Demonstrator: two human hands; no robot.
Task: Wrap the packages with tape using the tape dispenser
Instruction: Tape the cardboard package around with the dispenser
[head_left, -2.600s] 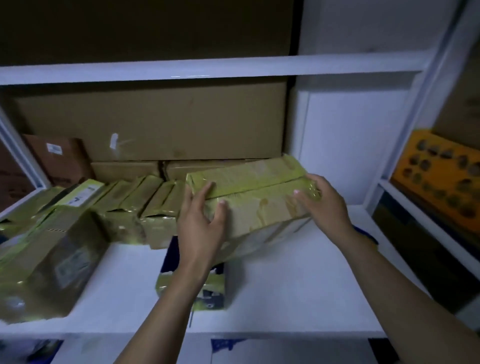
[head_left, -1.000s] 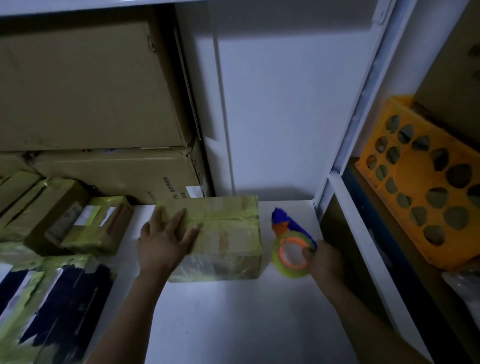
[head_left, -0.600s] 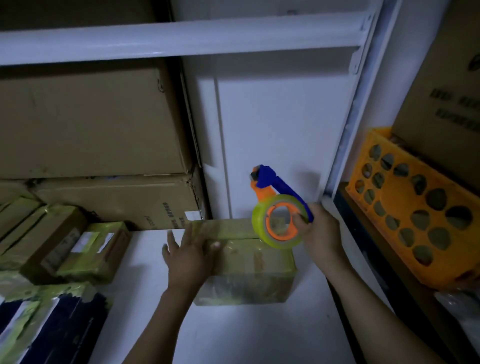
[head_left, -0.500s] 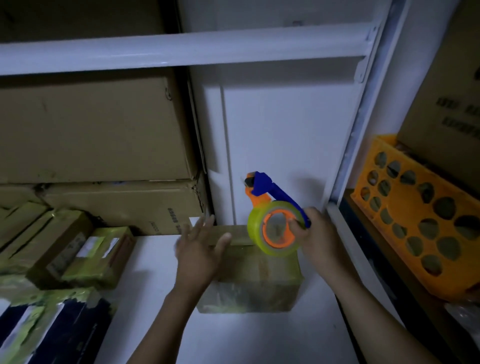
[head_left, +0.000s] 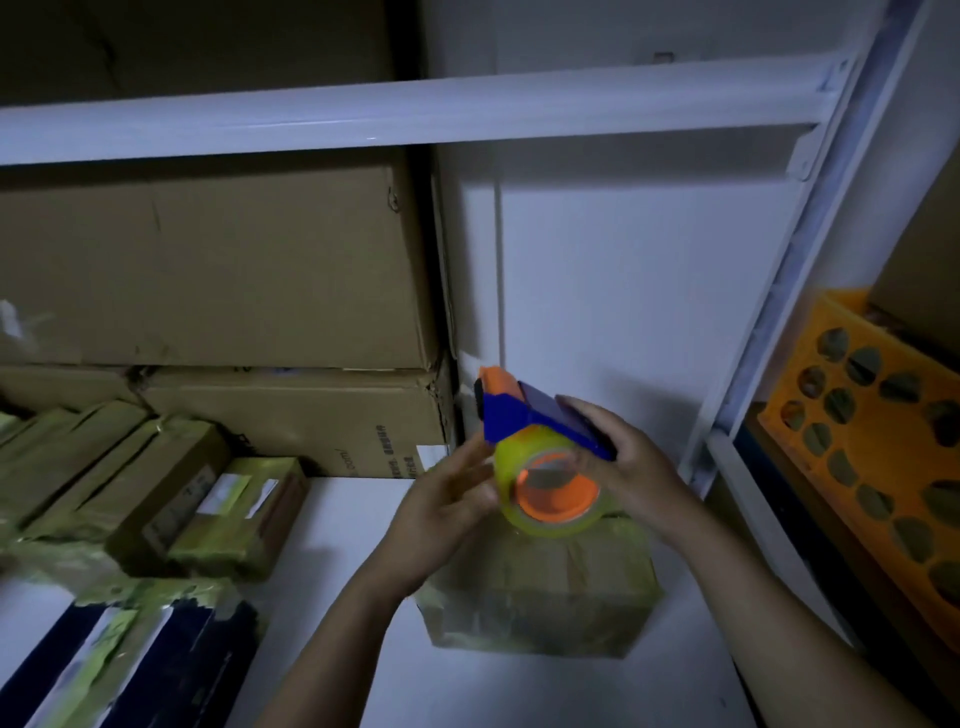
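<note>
A tape-wrapped cardboard package (head_left: 540, 592) sits on the white shelf (head_left: 332, 571) in front of me. Above it my right hand (head_left: 631, 465) grips the blue and orange tape dispenser (head_left: 524, 421) by its handle. The yellowish tape roll (head_left: 553, 493) with an orange core faces me. My left hand (head_left: 441, 509) is off the package, with straight fingers touching the left edge of the roll. The package's top is partly hidden by the roll and both hands.
Large cardboard boxes (head_left: 208, 270) are stacked at the back left. Several smaller taped packages (head_left: 156, 488) lie along the left, dark ones (head_left: 130, 660) nearest me. A white shelf post (head_left: 769, 322) stands right, an orange perforated crate (head_left: 878, 431) beyond it.
My right hand picked the dispenser up from the shelf and raised it over the package. My left hand left the package's top and came up to the tape roll.
</note>
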